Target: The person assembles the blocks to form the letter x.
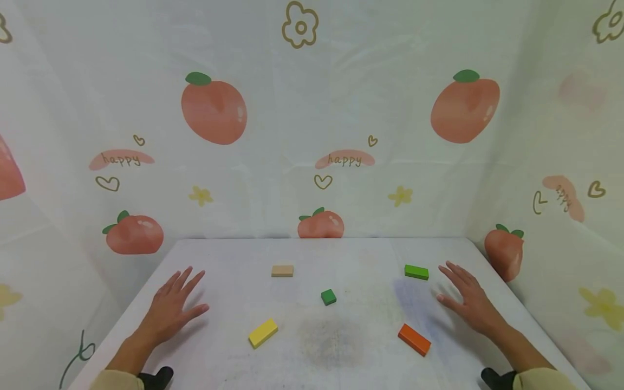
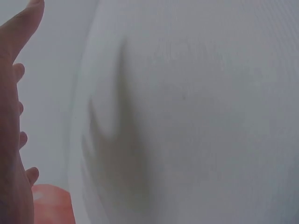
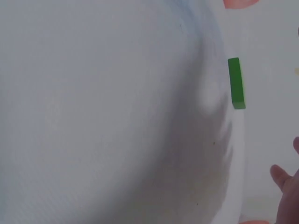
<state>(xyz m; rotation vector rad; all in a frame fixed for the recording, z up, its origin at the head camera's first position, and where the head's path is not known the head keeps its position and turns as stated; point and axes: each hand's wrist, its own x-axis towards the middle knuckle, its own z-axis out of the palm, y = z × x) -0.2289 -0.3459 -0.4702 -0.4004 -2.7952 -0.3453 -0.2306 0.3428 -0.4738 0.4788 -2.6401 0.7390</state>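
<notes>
In front of you: tan block (image 1: 282, 271), dark green cube (image 1: 329, 297), bright green block (image 1: 416, 272), yellow block (image 1: 263, 333), orange-red block (image 1: 414, 340). Your table (image 1: 361, 254) is white with grey and bluish smudges. Backdrop (image 1: 341, 81): off-white, printed with red-orange fruit, green leaves, yellow flowers, brown-outlined flowers and hearts, pink "happy" patches. Your sleeves (image 1: 543, 379): beige.

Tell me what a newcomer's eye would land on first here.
Probably the orange block, at the near right of the white table, and the yellow block, near and left of centre. Next, the left hand and right hand, empty over the table's two sides, a light green block near the right one. Behind, large fruit prints stand out on the pale backdrop.
</notes>
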